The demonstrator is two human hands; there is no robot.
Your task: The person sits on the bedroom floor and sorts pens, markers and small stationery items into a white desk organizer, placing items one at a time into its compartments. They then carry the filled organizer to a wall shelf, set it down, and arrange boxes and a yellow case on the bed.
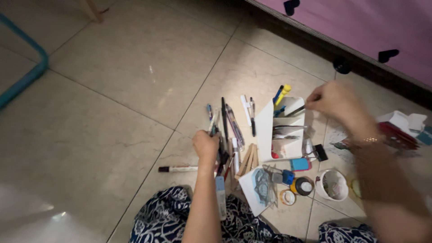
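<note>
Down on the floor (135,81), left hand (205,146) fingers closed around pens (219,135); right hand (335,102) fingers pinch a dark pen (295,110) at the white organiser (281,130)

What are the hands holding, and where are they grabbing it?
The right hand pinches a dark pen by its upper end, over the white organizer. The left hand grips a bunch of pens mid-length.

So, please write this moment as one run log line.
left hand: grips pens on floor | right hand: puts dark pen in white organizer
</note>
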